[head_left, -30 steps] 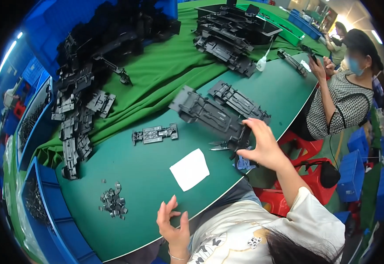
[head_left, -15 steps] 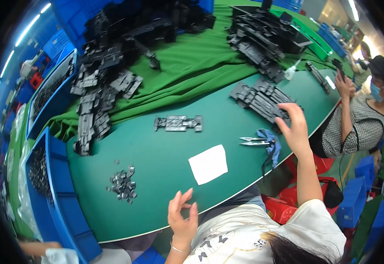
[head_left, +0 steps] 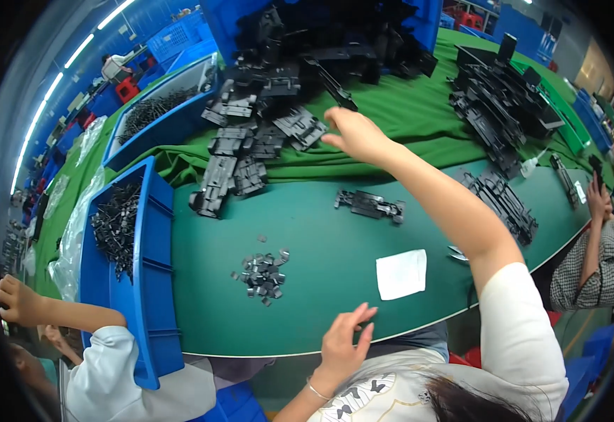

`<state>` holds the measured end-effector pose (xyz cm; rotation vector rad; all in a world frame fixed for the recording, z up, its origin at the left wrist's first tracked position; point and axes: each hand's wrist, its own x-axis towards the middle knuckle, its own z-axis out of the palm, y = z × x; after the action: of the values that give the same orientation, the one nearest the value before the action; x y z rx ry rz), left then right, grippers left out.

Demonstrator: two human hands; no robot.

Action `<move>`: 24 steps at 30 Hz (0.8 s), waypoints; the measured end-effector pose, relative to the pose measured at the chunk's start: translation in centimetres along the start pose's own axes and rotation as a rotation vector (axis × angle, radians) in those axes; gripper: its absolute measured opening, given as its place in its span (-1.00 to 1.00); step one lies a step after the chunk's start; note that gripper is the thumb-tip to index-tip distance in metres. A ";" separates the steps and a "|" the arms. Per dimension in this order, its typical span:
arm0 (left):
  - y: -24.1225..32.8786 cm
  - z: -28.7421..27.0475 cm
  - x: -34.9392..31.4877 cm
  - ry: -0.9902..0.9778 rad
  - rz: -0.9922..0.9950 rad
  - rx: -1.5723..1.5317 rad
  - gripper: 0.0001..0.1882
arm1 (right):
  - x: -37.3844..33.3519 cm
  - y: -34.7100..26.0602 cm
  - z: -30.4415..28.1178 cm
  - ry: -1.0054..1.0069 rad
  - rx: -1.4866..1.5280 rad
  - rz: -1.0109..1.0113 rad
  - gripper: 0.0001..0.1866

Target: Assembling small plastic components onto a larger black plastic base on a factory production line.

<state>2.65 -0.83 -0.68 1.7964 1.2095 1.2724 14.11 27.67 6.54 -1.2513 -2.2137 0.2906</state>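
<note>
My right hand (head_left: 355,135) reaches across the table, fingers apart and nothing in them, close to the heap of black plastic chassis parts (head_left: 300,129) at the back. Near the front edge my left hand (head_left: 344,346) hovers empty, thumb and fingers apart. Between the two lies a single black chassis part (head_left: 369,205) on the green tabletop (head_left: 307,267). A white square sheet (head_left: 400,274) rests just beyond my left hand. Small dark metallic pieces (head_left: 262,275) form a loose pile to its left. My right forearm partly hides the snips (head_left: 457,254).
A blue bin (head_left: 154,281) of small black parts borders the table's left end; another blue bin (head_left: 159,116) stands behind it. More black chassis parts (head_left: 502,204) lie at the right. Bunched green cloth (head_left: 391,133) runs along the back. Co-workers (head_left: 592,264) flank both sides.
My right hand has swung from the chassis parts on the right to the heap at the back. My left hand keeps much the same pose. The view has turned left.
</note>
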 end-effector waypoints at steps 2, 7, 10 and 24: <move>-0.2 0.2 0.0 -0.019 0.056 0.061 -0.57 | 3.9 1.6 3.1 0.178 -0.016 0.124 -0.33; 0.1 0.0 0.6 -0.023 -0.030 -0.065 -0.61 | 5.8 1.9 8.3 -0.070 -0.151 0.404 0.08; 0.0 -0.4 -0.2 -0.006 -0.133 -0.114 -0.70 | 6.6 2.3 7.0 -0.332 0.240 0.402 0.05; -0.5 -0.3 -0.2 0.048 -0.164 -0.305 -0.73 | -4.9 1.1 -5.8 -0.068 1.295 0.676 -0.82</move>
<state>2.16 -0.88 -1.06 1.4275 1.0954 1.3303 20.21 23.61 8.90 -1.0749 -1.0393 1.6812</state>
